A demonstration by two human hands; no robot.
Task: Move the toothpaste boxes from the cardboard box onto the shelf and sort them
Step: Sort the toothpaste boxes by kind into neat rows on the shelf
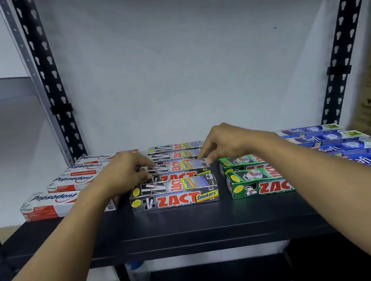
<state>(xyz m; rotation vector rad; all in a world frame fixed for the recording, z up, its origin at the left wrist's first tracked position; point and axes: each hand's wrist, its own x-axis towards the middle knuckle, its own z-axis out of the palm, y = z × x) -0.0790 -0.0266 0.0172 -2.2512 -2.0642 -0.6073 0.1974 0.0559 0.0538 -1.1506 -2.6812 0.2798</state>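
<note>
Silver ZACT box [183, 168] sits between my hands, 2nd from front in its column of 4. My left hand [127, 172] pinches its left end, my right hand [224, 144] pinches its right end, fingers curled on both. Box rests on black shelf [168, 228], just behind front silver box [175, 193]. Pepsodent boxes [53, 204] left of column, green ZACT boxes [252, 181] right, blue Safi boxes [338, 148] beyond those. Pale wall [180, 57] behind, perforated black uprights [49, 76] at both sides.
</note>
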